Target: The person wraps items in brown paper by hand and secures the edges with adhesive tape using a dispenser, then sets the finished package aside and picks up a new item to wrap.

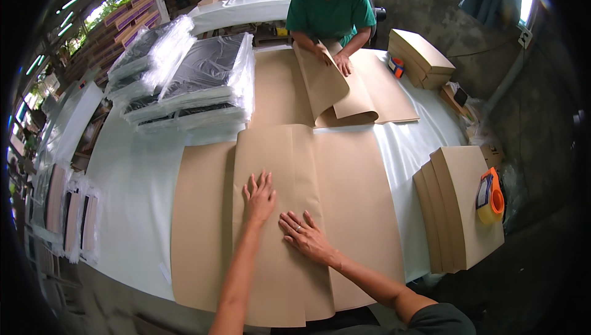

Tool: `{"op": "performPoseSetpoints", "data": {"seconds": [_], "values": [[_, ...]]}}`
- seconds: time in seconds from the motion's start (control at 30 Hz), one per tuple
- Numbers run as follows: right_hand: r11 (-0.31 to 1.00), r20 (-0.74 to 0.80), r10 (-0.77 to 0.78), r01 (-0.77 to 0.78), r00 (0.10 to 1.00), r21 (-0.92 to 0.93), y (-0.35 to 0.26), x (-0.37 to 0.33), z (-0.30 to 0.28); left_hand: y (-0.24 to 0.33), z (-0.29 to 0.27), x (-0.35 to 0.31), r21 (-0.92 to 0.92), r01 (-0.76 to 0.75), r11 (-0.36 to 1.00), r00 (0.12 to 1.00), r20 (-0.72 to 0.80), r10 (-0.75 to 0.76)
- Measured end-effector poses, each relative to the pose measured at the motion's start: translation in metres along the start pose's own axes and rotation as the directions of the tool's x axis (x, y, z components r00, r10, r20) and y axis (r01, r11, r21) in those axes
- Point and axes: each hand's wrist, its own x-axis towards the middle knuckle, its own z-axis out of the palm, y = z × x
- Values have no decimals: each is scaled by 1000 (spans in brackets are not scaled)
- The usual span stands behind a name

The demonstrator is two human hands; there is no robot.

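A large sheet of brown kraft paper [277,150] lies folded over on itself in front of me, its folded part forming a tall panel down the middle. Flat brown paper [363,212] extends beneath it to both sides. My left hand [261,199] rests on the folded panel with its fingers spread. Lower and to the right, my right hand [306,236] presses on the same panel, palm down and fingers stretched out, a ring on one finger. Neither hand holds anything.
Plastic-wrapped dark panels [203,76] are stacked at the back left. Stacked flat cardboard [471,206] bears an orange tape dispenser [490,196] on the right. Across the pale-covered table [129,193], a person in a green shirt [332,15] folds brown paper [323,83].
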Motion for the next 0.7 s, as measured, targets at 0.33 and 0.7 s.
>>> {"op": "performPoseSetpoints", "data": {"seconds": [0.33,0.7], "values": [[993,15,5,-7,1000,115,21,-10,4,-59,-54,-85,-871,330,364,944,314,-105],[450,128,582,-450,803,771,27,-13,-2,-41,-77,-96,-799,520,301,843,425,-329]]}}
